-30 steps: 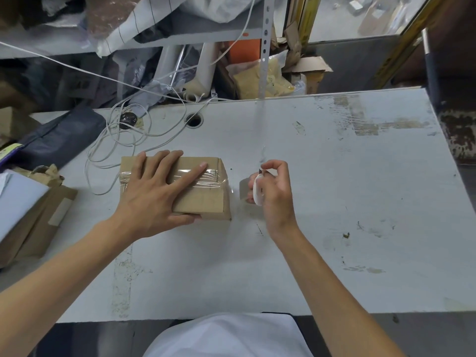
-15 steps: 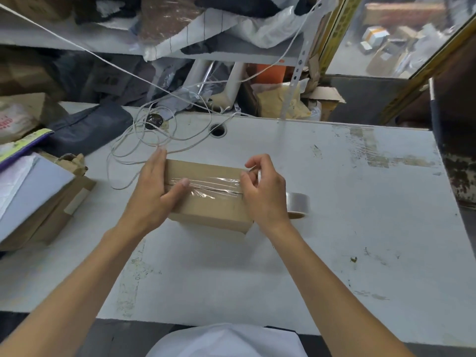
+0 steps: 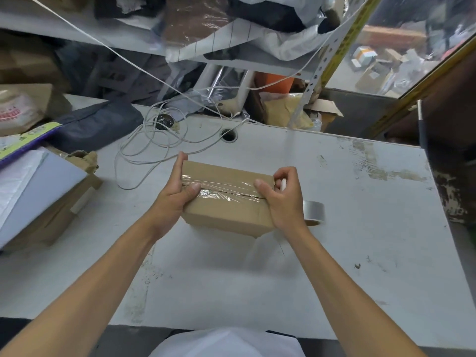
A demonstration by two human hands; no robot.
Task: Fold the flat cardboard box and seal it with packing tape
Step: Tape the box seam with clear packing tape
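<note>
Ideally both thumbs press the tape (image 3: pixel 226 188) flat along the box (image 3: pixel 226 210) seam while the left hand (image 3: pixel 172 199) grips its left end and the right hand (image 3: pixel 282 199) clasps its right end.

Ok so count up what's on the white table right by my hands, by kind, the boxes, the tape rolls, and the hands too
Cardboard box, folded, clear tape along its top seam: 1
Tape roll, on the table just right of the box: 1
Hands: 2, the left hand gripping the box's left end, the right hand at its right end with a small white thing in its grip
Total: 4
</note>
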